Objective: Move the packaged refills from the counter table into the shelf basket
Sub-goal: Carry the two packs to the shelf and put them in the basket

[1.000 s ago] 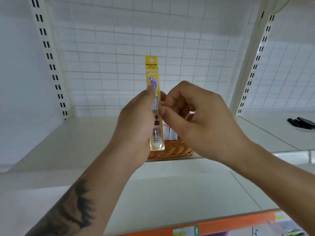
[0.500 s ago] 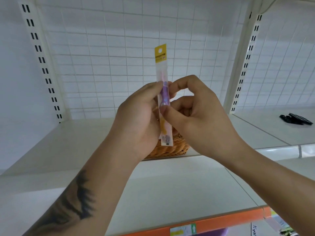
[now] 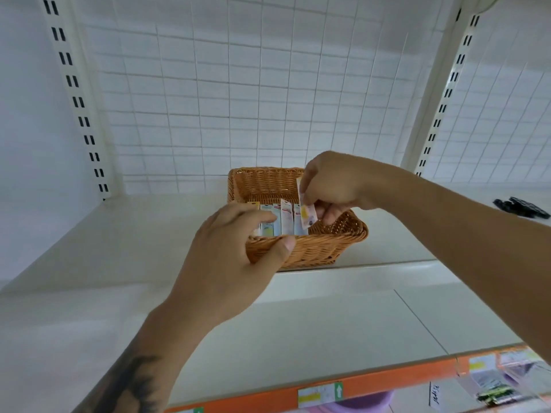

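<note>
Now roughly five refill packs (image 3: 286,221) fill one basket (image 3: 325,248).

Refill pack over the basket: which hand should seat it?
Right hand: it already pinches the refill pack above the wicker basket. Left hand grips the basket's front rim.

I can't read the print on the refill packet (image 3: 307,214) pinched under my right hand (image 3: 334,186); it is blurred, and its upper end is hidden behind those fingers. The left hand (image 3: 235,248) covers the wicker basket (image 3: 322,248)'s near-left corner and the packets standing behind its fingertips, and both forearms are cut off by the frame edges.
</note>
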A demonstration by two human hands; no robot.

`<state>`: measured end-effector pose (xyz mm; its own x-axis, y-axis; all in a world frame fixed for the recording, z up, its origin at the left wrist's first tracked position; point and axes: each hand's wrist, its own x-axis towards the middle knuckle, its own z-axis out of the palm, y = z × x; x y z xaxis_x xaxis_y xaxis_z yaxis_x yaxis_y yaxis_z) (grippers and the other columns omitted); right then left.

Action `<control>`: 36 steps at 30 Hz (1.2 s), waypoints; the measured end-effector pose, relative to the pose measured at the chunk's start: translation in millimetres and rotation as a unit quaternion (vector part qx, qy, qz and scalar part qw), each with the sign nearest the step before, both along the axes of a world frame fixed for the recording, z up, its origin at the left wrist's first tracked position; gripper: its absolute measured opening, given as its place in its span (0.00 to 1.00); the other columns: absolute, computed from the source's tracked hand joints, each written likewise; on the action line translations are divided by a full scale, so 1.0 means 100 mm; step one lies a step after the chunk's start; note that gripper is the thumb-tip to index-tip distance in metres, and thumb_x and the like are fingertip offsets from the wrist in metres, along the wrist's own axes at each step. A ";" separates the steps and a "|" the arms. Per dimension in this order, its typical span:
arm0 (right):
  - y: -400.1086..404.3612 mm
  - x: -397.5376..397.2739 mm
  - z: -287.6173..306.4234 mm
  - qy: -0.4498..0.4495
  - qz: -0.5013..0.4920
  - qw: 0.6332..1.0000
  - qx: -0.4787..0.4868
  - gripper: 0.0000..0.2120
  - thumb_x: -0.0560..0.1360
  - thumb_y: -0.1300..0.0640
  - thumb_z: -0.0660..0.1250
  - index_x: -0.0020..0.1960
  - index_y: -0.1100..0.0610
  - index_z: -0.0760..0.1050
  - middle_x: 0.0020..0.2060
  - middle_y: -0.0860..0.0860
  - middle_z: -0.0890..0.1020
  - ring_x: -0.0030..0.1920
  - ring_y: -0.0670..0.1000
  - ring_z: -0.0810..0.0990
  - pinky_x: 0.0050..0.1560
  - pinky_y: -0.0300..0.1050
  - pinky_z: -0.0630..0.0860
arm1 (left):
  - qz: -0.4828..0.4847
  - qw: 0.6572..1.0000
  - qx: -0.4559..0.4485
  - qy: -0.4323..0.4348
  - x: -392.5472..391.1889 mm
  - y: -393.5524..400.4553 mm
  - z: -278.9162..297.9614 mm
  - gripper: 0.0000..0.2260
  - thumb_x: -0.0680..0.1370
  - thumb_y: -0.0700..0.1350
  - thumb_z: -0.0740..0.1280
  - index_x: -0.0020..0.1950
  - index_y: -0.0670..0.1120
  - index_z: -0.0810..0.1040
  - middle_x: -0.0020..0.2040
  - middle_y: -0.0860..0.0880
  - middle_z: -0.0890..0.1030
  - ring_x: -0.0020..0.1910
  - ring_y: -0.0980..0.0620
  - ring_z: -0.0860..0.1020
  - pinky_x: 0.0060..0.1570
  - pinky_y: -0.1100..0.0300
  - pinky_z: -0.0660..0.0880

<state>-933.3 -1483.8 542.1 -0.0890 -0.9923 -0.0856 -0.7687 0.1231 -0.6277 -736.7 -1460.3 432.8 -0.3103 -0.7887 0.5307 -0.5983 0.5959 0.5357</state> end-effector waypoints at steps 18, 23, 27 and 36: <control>-0.39 0.26 -0.22 0.441 0.016 0.877 0.188 0.17 0.83 0.63 0.54 0.69 0.60 0.70 0.47 0.61 0.84 0.29 0.54 0.78 0.28 0.43 0.78 | -0.027 0.997 -0.061 0.029 -0.01 -0.11 -0.25 0.21 0.78 0.68 0.60 0.62 0.57 0.79 0.65 0.55 0.76 0.78 0.49 0.63 0.72 0.44 0.68; -0.16 0.11 -0.10 0.397 0.006 0.912 0.103 0.17 0.81 0.67 0.52 0.65 0.60 0.74 0.37 0.62 0.83 0.23 0.56 0.81 0.25 0.43 0.80 | -0.019 0.999 -0.046 0.019 -0.03 -0.05 -0.22 0.23 0.78 0.69 0.57 0.62 0.56 0.78 0.66 0.56 0.75 0.79 0.51 0.60 0.73 0.45 0.68; 0.04 -0.03 -0.10 0.421 0.041 0.906 -0.018 0.13 0.80 0.62 0.58 0.58 0.55 0.79 0.53 0.56 0.83 0.46 0.55 0.83 0.45 0.49 0.83 | 0.000 1.000 -0.029 -0.002 -0.07 0.01 -0.17 0.26 0.77 0.69 0.57 0.64 0.55 0.77 0.68 0.54 0.74 0.79 0.50 0.60 0.73 0.44 0.68; 1.03 -0.17 -0.84 0.272 0.191 0.864 -0.377 0.16 0.82 0.45 0.60 0.63 0.53 0.76 0.55 0.53 0.80 0.54 0.59 0.79 0.51 0.56 0.78 | 0.167 0.982 -0.052 -0.069 -0.01 0.74 -0.25 0.31 0.79 0.67 0.58 0.80 0.60 0.61 0.82 0.49 0.62 0.82 0.47 0.57 0.79 0.43 0.56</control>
